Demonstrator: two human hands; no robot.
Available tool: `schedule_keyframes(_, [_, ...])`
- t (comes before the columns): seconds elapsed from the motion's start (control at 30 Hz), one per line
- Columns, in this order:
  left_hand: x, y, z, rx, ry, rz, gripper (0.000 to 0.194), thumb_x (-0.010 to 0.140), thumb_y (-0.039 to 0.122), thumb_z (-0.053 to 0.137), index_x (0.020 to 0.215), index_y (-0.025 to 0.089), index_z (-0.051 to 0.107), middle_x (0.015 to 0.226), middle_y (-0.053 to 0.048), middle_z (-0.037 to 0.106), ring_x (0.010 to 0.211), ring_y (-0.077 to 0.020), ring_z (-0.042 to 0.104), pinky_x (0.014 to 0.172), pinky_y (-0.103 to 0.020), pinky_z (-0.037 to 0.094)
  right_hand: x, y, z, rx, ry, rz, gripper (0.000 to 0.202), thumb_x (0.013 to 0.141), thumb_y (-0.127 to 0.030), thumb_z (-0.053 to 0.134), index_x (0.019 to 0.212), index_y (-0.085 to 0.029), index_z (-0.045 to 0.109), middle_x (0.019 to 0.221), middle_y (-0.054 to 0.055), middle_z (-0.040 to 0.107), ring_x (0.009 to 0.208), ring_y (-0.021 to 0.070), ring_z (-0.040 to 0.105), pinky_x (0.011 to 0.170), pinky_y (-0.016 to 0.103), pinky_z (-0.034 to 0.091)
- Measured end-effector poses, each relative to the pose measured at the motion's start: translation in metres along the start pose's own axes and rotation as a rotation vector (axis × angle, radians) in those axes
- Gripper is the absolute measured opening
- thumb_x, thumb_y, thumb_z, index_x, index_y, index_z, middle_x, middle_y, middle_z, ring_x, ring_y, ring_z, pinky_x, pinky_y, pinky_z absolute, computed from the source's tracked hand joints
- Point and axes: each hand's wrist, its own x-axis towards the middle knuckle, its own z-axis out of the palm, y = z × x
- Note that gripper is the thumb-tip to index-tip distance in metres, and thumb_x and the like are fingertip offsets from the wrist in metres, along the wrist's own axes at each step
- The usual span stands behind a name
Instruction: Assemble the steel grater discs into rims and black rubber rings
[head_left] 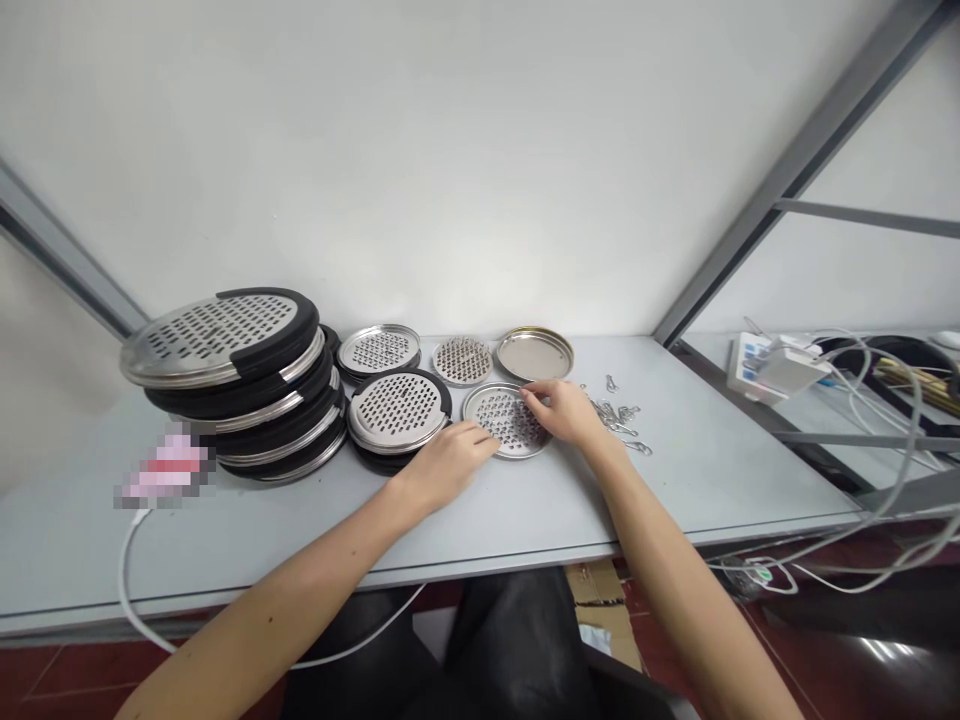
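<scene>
A round metal grater plate (pixel 510 425) with punched teeth lies on the table in front of me. My left hand (pixel 454 460) is closed at its left rim, fingertips on the edge. On the opposite side, my right hand (pixel 562 408) has its thumb and fingers bent onto the upper right rim; its fingertips partly hide the plate. To the left sits a finished-looking round grater (pixel 397 410) with a black edge band. Behind are another toothed disc (pixel 463 360) and a shallow round tin lid (pixel 535 355). Several small metal clips (pixel 619 418) are scattered right of my right hand.
A tall stack of black-edged graters (pixel 240 390) stands at the left, with a smaller grater pile (pixel 379 350) behind. A white cable (pixel 127 570) hangs over the front edge. Metal frame posts (pixel 787 190) rise at right, beside a power strip (pixel 750 365) and tangled cables.
</scene>
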Motion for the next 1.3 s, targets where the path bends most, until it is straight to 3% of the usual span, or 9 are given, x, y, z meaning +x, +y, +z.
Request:
schedule_keyframes(0.2, [0.003, 0.007, -0.002, -0.033, 0.083, 0.002, 0.019, 0.094, 0.019, 0.051, 0.108, 0.015, 0.063, 0.093, -0.008, 0.069, 0.092, -0.0219, 0.063, 0.084, -0.036, 0.051, -0.002, -0.003, -0.003, 0.044, -0.004, 0.044, 0.033, 0.092, -0.037, 0.048, 0.107, -0.021, 0.073, 0.086, 0.006, 0.078, 0.077, 0.0212, 0.071, 0.073, 0.028, 0.048])
schedule_keyframes(0.37, [0.003, 0.008, 0.001, -0.008, 0.054, 0.042, 0.016, 0.094, 0.024, 0.054, 0.098, 0.016, 0.067, 0.085, -0.005, 0.07, 0.085, -0.0215, 0.064, 0.08, -0.036, 0.049, -0.004, -0.006, -0.006, 0.116, -0.022, 0.013, 0.034, 0.092, -0.039, 0.049, 0.108, -0.021, 0.073, 0.082, 0.006, 0.077, 0.075, 0.0221, 0.071, 0.073, 0.03, 0.049])
schedule_keyframes(0.5, [0.001, 0.007, 0.003, -0.019, 0.061, 0.04, 0.015, 0.093, 0.025, 0.056, 0.094, 0.017, 0.068, 0.084, -0.006, 0.069, 0.087, -0.0216, 0.064, 0.081, -0.036, 0.049, -0.004, -0.005, -0.002, 0.143, 0.036, -0.058, 0.032, 0.093, -0.036, 0.049, 0.108, -0.02, 0.072, 0.094, 0.007, 0.077, 0.088, 0.0237, 0.07, 0.082, 0.033, 0.05])
schedule_keyframes(0.63, [0.002, 0.008, 0.002, -0.078, 0.097, 0.05, 0.013, 0.09, 0.026, 0.06, 0.098, 0.018, 0.068, 0.095, -0.007, 0.069, 0.102, -0.0233, 0.061, 0.092, -0.039, 0.049, -0.002, -0.005, 0.009, 0.216, 0.095, -0.216, 0.03, 0.093, -0.034, 0.05, 0.107, -0.018, 0.071, 0.115, 0.011, 0.069, 0.109, 0.0251, 0.063, 0.098, 0.037, 0.046])
schedule_keyframes(0.77, [0.003, 0.009, -0.001, -0.104, 0.118, -0.013, 0.034, 0.088, 0.031, 0.062, 0.118, 0.015, 0.06, 0.124, -0.013, 0.062, 0.121, -0.0281, 0.054, 0.105, -0.045, 0.044, 0.0, -0.004, 0.021, 0.222, 0.065, -0.261, 0.035, 0.091, -0.036, 0.054, 0.115, -0.015, 0.068, 0.132, 0.016, 0.058, 0.123, 0.0288, 0.054, 0.106, 0.043, 0.041])
schedule_keyframes(0.9, [0.003, 0.011, 0.003, -0.099, 0.032, -0.113, 0.062, 0.087, 0.04, 0.063, 0.136, 0.007, 0.045, 0.139, -0.024, 0.05, 0.133, -0.0347, 0.045, 0.11, -0.05, 0.039, 0.002, -0.003, 0.027, 0.188, 0.055, -0.257, 0.034, 0.094, -0.034, 0.048, 0.115, -0.015, 0.067, 0.133, 0.017, 0.057, 0.125, 0.0292, 0.053, 0.107, 0.045, 0.041])
schedule_keyframes(1.03, [0.004, 0.012, 0.007, -0.105, 0.006, -0.153, 0.061, 0.087, 0.04, 0.062, 0.135, 0.009, 0.043, 0.141, -0.024, 0.049, 0.136, -0.0358, 0.042, 0.111, -0.053, 0.036, 0.003, -0.004, 0.024, 0.172, 0.048, -0.274, 0.033, 0.096, -0.032, 0.044, 0.1, -0.017, 0.073, 0.128, 0.014, 0.062, 0.119, 0.0273, 0.056, 0.105, 0.044, 0.042])
schedule_keyframes(1.17, [0.008, 0.012, 0.0, -0.167, 0.006, -0.149, 0.054, 0.089, 0.035, 0.06, 0.134, 0.008, 0.045, 0.138, -0.023, 0.052, 0.134, -0.0342, 0.046, 0.111, -0.052, 0.038, 0.003, -0.005, 0.022, 0.178, 0.037, -0.279, 0.032, 0.095, -0.031, 0.046, 0.097, -0.017, 0.074, 0.122, 0.013, 0.065, 0.115, 0.026, 0.058, 0.103, 0.042, 0.043])
schedule_keyframes(1.3, [0.012, 0.012, -0.01, -0.347, 0.089, -0.178, 0.066, 0.09, 0.033, 0.059, 0.146, 0.014, 0.03, 0.144, -0.021, 0.047, 0.135, -0.0316, 0.044, 0.109, -0.051, 0.041, 0.004, -0.002, 0.024, 0.185, 0.031, -0.274, 0.031, 0.095, -0.03, 0.047, 0.1, -0.018, 0.075, 0.123, 0.013, 0.065, 0.115, 0.0264, 0.058, 0.104, 0.043, 0.042])
